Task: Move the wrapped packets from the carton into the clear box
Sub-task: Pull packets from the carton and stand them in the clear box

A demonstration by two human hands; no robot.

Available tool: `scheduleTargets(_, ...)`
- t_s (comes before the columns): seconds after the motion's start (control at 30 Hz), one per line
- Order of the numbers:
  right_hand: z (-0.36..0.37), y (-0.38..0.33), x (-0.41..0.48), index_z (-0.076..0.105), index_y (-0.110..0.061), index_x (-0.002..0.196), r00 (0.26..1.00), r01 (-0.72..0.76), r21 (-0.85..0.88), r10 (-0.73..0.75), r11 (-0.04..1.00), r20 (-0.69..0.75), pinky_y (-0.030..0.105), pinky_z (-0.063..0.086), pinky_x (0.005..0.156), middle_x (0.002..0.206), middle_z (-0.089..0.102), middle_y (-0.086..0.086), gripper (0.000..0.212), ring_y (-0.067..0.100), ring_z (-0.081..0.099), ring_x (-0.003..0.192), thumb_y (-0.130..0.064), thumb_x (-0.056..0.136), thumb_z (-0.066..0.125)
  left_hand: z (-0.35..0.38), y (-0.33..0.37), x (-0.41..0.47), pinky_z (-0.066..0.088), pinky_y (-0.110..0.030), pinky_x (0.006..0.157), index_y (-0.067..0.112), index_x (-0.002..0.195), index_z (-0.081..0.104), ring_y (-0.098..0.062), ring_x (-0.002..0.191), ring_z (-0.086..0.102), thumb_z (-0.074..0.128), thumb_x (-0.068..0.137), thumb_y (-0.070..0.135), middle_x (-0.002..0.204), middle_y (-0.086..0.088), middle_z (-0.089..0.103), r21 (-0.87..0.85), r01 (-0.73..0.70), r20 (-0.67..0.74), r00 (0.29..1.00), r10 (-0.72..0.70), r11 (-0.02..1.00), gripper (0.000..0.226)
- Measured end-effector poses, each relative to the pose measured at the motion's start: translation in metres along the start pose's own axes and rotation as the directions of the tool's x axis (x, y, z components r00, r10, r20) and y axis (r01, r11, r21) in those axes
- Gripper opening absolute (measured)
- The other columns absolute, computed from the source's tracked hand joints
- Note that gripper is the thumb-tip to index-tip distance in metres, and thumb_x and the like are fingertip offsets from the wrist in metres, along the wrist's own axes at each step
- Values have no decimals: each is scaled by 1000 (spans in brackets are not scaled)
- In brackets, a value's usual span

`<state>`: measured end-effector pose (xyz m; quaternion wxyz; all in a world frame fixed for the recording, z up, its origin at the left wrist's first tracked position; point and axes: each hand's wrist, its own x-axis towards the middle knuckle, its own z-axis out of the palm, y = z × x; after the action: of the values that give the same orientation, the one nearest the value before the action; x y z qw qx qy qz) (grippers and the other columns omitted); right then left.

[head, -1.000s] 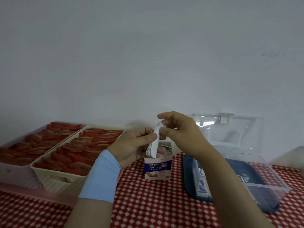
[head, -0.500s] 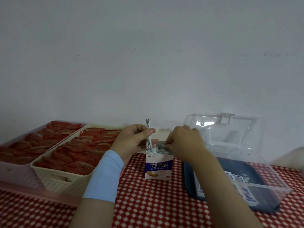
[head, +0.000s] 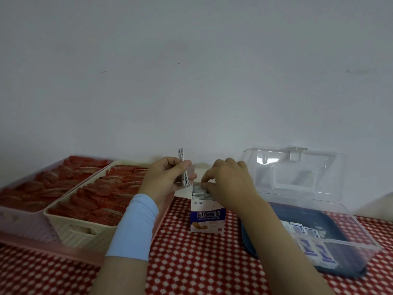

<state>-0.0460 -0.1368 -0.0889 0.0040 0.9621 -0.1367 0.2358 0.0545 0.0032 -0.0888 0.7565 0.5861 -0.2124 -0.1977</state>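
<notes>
Head view, centre frame: I see the left hand (head: 168, 177) clamping a thin stack of wrapped packets (head: 183, 167) upright between thumb and fingers. The right hand (head: 229, 184) pinches more inside the open carton (head: 207, 218). Lower right, the clear box (head: 361, 228) holds several.

A single head-worn wide-angle view looks forward and slightly down from the near side of the small white-and-blue cardboard carton (head: 207, 218), squarely toward the pale grey wall (head: 191, 71) behind it. The carton sits close, low and central in frame; the wall fills the upper half above it
</notes>
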Motion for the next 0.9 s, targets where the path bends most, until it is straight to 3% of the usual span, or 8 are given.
scheduleTargets(0.17,7,-3,3,73,-38,107,998,30,-11,-30,999,46,37,35,93,111,63,-9,22,16,52,102,-41,98,53,0,-2,3,62,-41,77,3,91,60,-33,85,75,73,87,10,96,-24,70,40,-9,-5,1000,9,999,15)
scheduleTargets(0.3,0,5,2,71,-34,95,999,-53,219,53,974,6,35,39,95,101,66,-15,14,8,59,89,-33,96,58,1,-3,4,61,-46,80,4,88,58,-34,84,75,74,87,9,85,-14,70,43,-22,-6,1000,22,999,17)
scheduleTargets(0.37,-4,7,1,74,-35,92,994,-113,346,105,931,42,28,46,85,92,69,-20,13,3,61,78,-32,94,61,1,-3,4,61,-47,82,4,87,58,-34,85,75,74,87,9,82,-11,70,38,-28,-7,1000,28,999,17)
scheduleTargets(0.47,-7,7,-1,77,-35,92,987,-154,374,126,915,101,20,49,70,89,69,-21,13,0,60,77,-33,92,64,1,-2,4,60,-47,83,4,87,58,-33,84,75,74,87,10,82,-11,71,55,-40,-10,999,41,998,17)
scheduleTargets(0.73,-3,9,0,68,-29,96,982,-176,467,189,866,21,31,56,73,85,69,-15,14,3,62,77,-30,100,55,6,-1,0,62,-37,74,5,86,58,-31,84,75,74,87,12,86,-12,71,73,-49,67,997,44,996,17)
scheduleTargets(0.9,0,13,0,61,-29,90,979,-166,621,204,766,9,36,59,67,79,71,-12,16,10,63,63,-28,102,51,7,-4,3,61,-33,65,6,85,58,-27,79,76,73,88,10,77,-4,72,61,-109,-50,992,112,992,15)
